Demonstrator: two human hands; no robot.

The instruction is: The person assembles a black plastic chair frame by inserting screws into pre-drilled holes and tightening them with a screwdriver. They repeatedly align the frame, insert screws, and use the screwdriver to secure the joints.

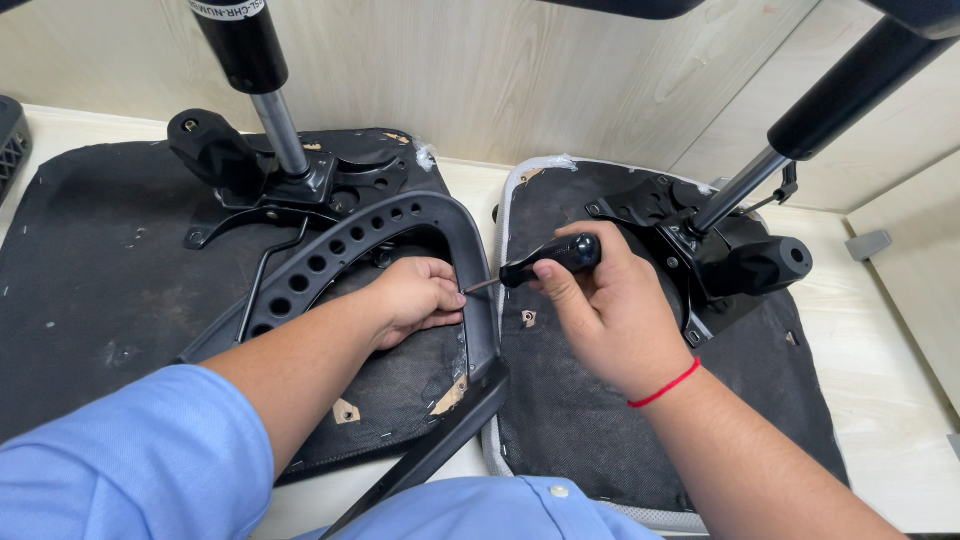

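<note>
Worktop, pale wood: two upturned black fabric-covered chair seats side by side, left seat, right seat. Black perforated plastic armrest bracket arcs over left seat. Left hand curled onto bracket's inner edge. Right hand, grip closed round black-handled screwdriver; shaft horizontal, tip pointing left, touching bracket by left fingertips. Open room right of seats.

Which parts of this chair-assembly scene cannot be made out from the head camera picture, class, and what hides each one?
- Screwdriver tip and the fastener it meets: hidden behind the left hand and the armrest.
- Left hand's fingertips: curled out of sight under the armrest.
- Both gas cylinders: tops cut off by the upper edge.
- Black object at far left: cut by the left edge, kind unclear.
- Right seat base's near rim: covered by the right hand's forearm.
</note>
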